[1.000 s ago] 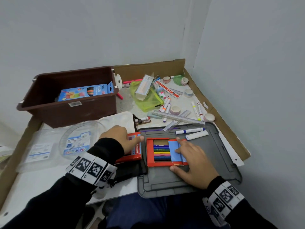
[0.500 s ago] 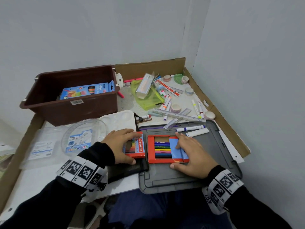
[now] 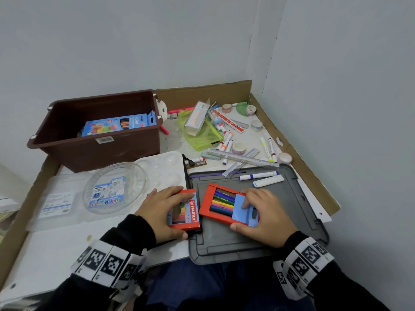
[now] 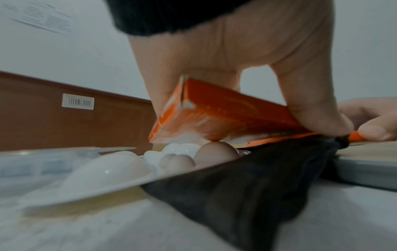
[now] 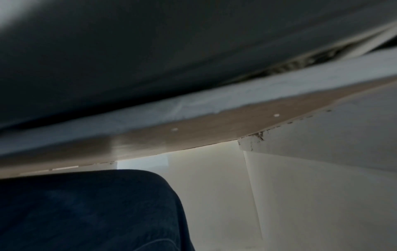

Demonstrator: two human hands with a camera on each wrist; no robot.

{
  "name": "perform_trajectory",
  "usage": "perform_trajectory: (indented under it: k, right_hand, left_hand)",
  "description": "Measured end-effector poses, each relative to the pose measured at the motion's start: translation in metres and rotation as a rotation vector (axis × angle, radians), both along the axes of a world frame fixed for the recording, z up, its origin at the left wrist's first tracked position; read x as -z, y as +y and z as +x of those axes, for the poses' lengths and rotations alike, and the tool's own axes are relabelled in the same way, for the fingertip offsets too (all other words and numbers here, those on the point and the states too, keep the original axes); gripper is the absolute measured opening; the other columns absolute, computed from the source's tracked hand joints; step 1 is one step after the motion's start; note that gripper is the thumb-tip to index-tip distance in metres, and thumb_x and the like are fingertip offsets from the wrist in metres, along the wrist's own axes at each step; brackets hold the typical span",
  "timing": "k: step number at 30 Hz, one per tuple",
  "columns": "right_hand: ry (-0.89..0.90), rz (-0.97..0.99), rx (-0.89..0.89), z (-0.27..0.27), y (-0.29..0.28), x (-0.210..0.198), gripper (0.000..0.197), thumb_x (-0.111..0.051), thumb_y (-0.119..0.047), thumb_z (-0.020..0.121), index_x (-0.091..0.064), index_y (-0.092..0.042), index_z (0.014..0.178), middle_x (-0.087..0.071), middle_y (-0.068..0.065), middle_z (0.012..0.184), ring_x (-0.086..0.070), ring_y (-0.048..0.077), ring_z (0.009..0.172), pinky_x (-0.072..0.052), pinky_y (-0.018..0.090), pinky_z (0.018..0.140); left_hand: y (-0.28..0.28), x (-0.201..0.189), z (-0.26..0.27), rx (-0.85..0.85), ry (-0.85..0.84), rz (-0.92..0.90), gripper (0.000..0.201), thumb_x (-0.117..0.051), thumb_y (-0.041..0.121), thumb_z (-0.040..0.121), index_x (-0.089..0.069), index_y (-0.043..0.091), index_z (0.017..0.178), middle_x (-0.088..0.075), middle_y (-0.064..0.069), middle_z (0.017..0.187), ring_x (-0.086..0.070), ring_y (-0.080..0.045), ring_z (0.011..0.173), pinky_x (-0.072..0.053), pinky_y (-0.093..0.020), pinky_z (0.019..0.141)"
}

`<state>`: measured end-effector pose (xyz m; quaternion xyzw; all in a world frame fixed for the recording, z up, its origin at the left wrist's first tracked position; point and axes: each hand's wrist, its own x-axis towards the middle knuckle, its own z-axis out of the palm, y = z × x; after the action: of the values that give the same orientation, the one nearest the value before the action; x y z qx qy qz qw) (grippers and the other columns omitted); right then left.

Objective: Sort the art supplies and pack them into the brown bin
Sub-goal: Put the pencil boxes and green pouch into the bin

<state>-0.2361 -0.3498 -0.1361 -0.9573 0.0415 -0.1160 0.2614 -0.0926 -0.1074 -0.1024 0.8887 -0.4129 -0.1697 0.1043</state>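
My left hand (image 3: 161,209) grips the red sleeve (image 3: 187,211), fingers curled round its edges. Just right of them, my right hand (image 3: 265,218) pins the pen tray (image 3: 221,204), long axis slanting toward the sleeve.

Left hand (image 4: 247,56) pinches a tilted orange box (image 4: 214,113) above a black pouch (image 4: 247,183).

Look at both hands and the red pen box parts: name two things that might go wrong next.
1. The open red tray of coloured felt pens sits tilted on the grey plastic lid under the right hand; lifted unevenly, its uncovered pens might slide out.
2. The left hand grips the red Stabilo sleeve by its edges; squeezing could flatten it, so the tray may jam going in.
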Motion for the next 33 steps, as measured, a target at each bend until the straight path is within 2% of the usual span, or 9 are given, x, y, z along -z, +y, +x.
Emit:
perform_trajectory:
  k: [5,9,11,14,22,28,33]
  right_hand:
    - [-0.068,0.045,0.016,-0.009,0.001,0.001,0.05,-0.076,-0.057,0.061,-0.047,-0.02,0.08,-0.047,-0.012,0.091,-0.046,0.012,0.089,-0.032,0.024,0.074]
    - [-0.066,0.043,0.026,-0.013,0.002,0.002,0.051,-0.079,-0.055,0.06,-0.05,-0.018,0.082,-0.053,-0.009,0.1,-0.045,0.011,0.096,-0.033,0.024,0.078]
    - [-0.066,0.045,0.035,-0.015,0.003,0.002,0.051,-0.08,-0.054,0.06,-0.051,-0.018,0.082,-0.056,-0.005,0.105,-0.044,0.009,0.098,-0.032,0.025,0.079]
    - [-0.084,0.047,0.04,-0.017,0.004,0.0,0.052,-0.077,-0.056,0.059,-0.051,-0.017,0.082,-0.058,-0.002,0.108,-0.044,0.008,0.098,-0.034,0.027,0.079]
    - [-0.075,0.009,0.008,-0.02,0.002,-0.004,0.052,-0.078,-0.055,0.061,-0.053,-0.015,0.083,-0.06,0.002,0.107,-0.047,0.012,0.1,-0.037,0.027,0.081]
    - [-0.086,-0.028,-0.038,-0.021,0.007,-0.007,0.052,-0.079,-0.055,0.061,-0.055,-0.014,0.083,-0.061,0.003,0.106,-0.052,0.017,0.103,-0.038,0.026,0.082]
    - [-0.06,-0.047,-0.069,-0.02,0.012,-0.009,0.053,-0.077,-0.056,0.062,-0.057,-0.014,0.088,-0.06,0.003,0.115,-0.053,0.019,0.108,-0.04,0.028,0.086]
  left_hand:
    - [-0.004,0.002,0.0,-0.001,0.033,-0.042,0.092,-0.077,0.046,0.063,-0.027,0.038,0.139,-0.021,0.009,0.148,-0.02,-0.01,0.137,-0.001,-0.039,0.113]
    - [-0.006,0.001,0.0,0.024,0.048,-0.081,0.092,-0.079,0.043,0.058,-0.032,0.035,0.137,-0.026,0.01,0.144,-0.025,-0.011,0.134,-0.002,-0.04,0.112]
    - [-0.007,-0.001,-0.001,0.018,0.097,-0.122,0.093,-0.073,0.046,0.052,-0.034,0.034,0.135,-0.028,0.01,0.142,-0.027,-0.01,0.133,-0.001,-0.039,0.113]
    - [-0.007,-0.003,-0.002,0.001,0.165,-0.178,0.09,-0.068,0.046,0.049,-0.033,0.039,0.132,-0.029,0.01,0.141,-0.027,-0.009,0.133,0.002,-0.038,0.114]
    - [-0.009,-0.002,-0.001,0.011,0.216,-0.224,0.084,-0.071,0.043,0.048,-0.028,0.05,0.12,-0.031,0.01,0.141,-0.027,-0.008,0.132,0.0,-0.042,0.115]
    - [-0.011,0.0,0.001,0.024,0.195,-0.227,0.084,-0.071,0.043,0.046,-0.032,0.047,0.12,-0.032,0.013,0.135,-0.029,-0.007,0.128,0.0,-0.038,0.114]
    - [-0.011,0.001,0.001,0.04,0.166,-0.229,0.086,-0.071,0.041,0.046,-0.039,0.039,0.126,-0.031,0.016,0.132,-0.029,-0.007,0.127,0.001,-0.031,0.109]
